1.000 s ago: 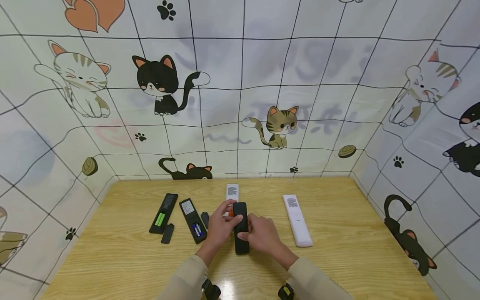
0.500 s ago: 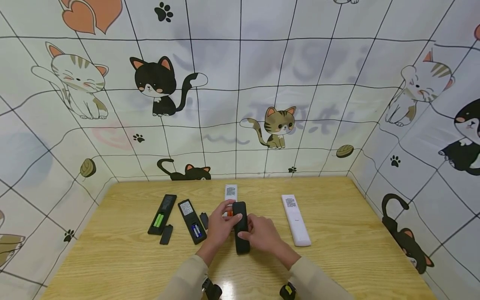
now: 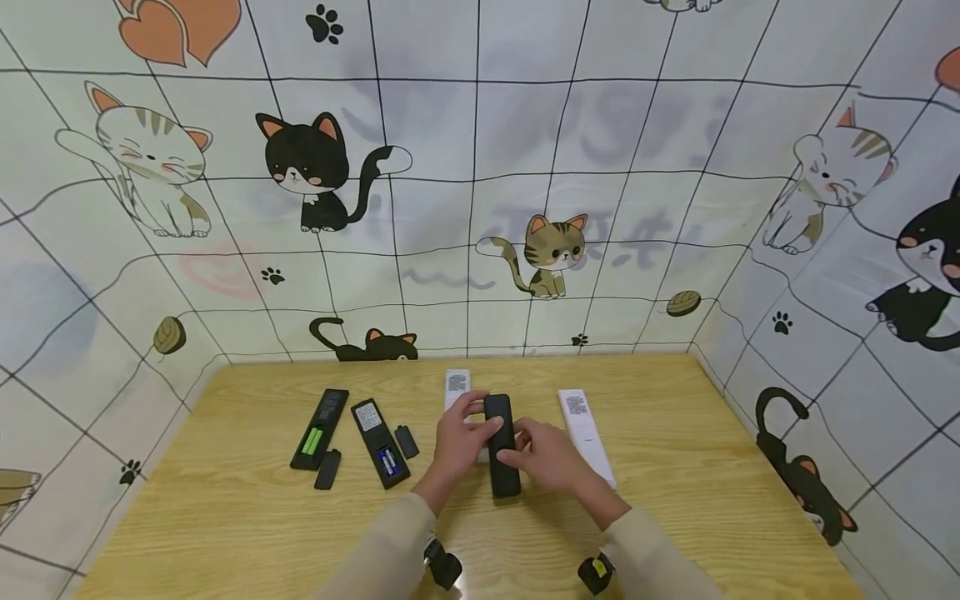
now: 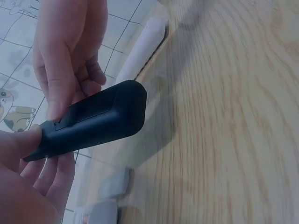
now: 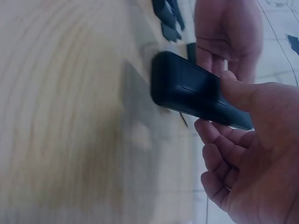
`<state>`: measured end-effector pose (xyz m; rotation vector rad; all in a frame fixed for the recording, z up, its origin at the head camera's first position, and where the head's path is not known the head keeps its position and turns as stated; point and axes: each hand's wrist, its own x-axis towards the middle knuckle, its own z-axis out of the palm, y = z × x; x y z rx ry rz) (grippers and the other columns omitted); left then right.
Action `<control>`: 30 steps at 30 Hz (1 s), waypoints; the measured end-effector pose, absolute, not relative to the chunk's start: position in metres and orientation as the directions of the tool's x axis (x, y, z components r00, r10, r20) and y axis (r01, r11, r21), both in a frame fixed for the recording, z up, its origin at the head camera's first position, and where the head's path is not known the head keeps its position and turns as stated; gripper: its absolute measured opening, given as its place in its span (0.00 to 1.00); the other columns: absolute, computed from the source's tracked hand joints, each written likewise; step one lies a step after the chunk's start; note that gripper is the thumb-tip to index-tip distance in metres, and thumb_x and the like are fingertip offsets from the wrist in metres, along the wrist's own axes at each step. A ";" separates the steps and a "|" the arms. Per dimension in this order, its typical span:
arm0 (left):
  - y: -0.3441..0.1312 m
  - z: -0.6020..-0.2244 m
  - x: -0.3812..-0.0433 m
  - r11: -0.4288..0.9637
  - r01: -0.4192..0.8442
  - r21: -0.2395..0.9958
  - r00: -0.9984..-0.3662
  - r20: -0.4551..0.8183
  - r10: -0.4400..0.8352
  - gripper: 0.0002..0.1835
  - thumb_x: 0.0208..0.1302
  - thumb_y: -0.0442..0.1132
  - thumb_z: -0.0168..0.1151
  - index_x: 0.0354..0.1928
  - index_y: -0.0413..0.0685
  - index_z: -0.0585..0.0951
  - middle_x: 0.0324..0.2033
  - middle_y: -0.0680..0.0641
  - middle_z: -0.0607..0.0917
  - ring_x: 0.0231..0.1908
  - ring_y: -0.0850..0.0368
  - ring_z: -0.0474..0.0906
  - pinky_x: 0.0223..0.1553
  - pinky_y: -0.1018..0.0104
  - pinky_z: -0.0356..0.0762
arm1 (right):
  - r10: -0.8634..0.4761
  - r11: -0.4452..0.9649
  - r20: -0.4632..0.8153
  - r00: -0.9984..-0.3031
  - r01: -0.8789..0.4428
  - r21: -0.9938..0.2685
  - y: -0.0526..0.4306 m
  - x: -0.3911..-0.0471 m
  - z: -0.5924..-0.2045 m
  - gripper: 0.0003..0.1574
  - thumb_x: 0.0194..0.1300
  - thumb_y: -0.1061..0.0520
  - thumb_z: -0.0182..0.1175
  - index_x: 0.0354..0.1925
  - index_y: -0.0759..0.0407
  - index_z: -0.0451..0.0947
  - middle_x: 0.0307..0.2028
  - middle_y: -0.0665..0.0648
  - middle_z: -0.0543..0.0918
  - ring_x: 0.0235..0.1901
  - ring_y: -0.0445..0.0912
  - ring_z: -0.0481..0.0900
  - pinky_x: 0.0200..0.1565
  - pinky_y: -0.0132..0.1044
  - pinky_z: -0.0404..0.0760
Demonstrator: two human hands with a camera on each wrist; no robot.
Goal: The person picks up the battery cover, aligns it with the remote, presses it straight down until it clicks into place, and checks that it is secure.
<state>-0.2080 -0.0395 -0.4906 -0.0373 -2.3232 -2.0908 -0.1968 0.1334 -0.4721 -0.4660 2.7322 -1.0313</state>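
Above the table, a black remote control (image 3: 502, 450) is held between both hands, its back with the battery cover turned up. My left hand (image 3: 459, 437) grips its left side near the far end, thumb on the back. From the right, my right hand (image 3: 553, 457) pinches it, with the thumb (image 5: 238, 93) on the battery cover area. The cover's outline (image 4: 88, 109) shows in the left wrist view and looks closed. Behind the left hand lies a white remote (image 3: 457, 388), its near part hidden.
Two black remotes lie at left, one with green batteries (image 3: 312, 441), the other with blue batteries (image 3: 388, 461). Loose black covers (image 3: 327, 469) lie beside them. A white remote (image 3: 587, 435) lies at right, partly behind the right hand. A patterned cloth wall (image 3: 427, 208) encloses the table (image 3: 247, 500).
Both hands have moved to the right with the black remote, and slightly toward the far side. The right hand now overlaps the white remote at right more closely. The other remotes stay put.
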 end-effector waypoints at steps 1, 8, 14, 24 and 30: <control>-0.037 -0.490 -0.209 0.096 0.025 0.995 -1.000 0.024 0.010 0.24 0.63 0.37 0.66 0.61 0.53 0.75 0.52 0.38 0.82 0.42 0.45 0.86 0.37 0.58 0.85 | -0.341 0.712 -0.064 -0.938 -0.213 -0.669 0.137 -0.198 -0.471 0.28 0.64 0.41 0.63 0.55 0.56 0.75 0.35 0.50 0.82 0.28 0.41 0.75 0.30 0.35 0.72; -0.020 -0.492 -0.212 0.116 0.007 0.993 -1.000 0.006 0.008 0.24 0.62 0.36 0.67 0.61 0.53 0.76 0.52 0.38 0.82 0.42 0.45 0.86 0.37 0.58 0.85 | -0.301 0.731 -0.034 -0.953 -0.208 -0.650 0.163 -0.203 -0.460 0.31 0.65 0.44 0.63 0.59 0.61 0.75 0.35 0.49 0.84 0.29 0.40 0.73 0.31 0.35 0.71; -0.014 -0.494 -0.217 0.084 -0.008 0.996 -1.000 -0.009 0.009 0.24 0.62 0.36 0.67 0.60 0.53 0.76 0.51 0.39 0.83 0.39 0.47 0.86 0.36 0.59 0.85 | -0.277 0.757 -0.022 -0.961 -0.204 -0.620 0.173 -0.204 -0.454 0.29 0.65 0.44 0.63 0.58 0.59 0.75 0.35 0.49 0.83 0.30 0.41 0.73 0.32 0.35 0.71; -0.004 -0.495 -0.220 0.086 -0.033 0.996 -0.999 -0.033 0.004 0.24 0.60 0.37 0.68 0.59 0.53 0.77 0.49 0.41 0.84 0.41 0.49 0.86 0.36 0.61 0.84 | -0.265 0.767 -0.025 -0.964 -0.195 -0.612 0.183 -0.205 -0.451 0.28 0.66 0.46 0.62 0.57 0.60 0.75 0.35 0.51 0.84 0.31 0.41 0.72 0.34 0.36 0.71; 0.005 -0.497 -0.223 0.112 -0.054 0.992 -0.998 -0.055 0.008 0.24 0.62 0.38 0.67 0.60 0.52 0.76 0.48 0.41 0.84 0.39 0.51 0.86 0.35 0.63 0.83 | -0.270 0.780 -0.006 -0.963 -0.215 -0.587 0.193 -0.208 -0.448 0.27 0.66 0.46 0.63 0.57 0.60 0.75 0.36 0.51 0.84 0.30 0.41 0.73 0.31 0.35 0.71</control>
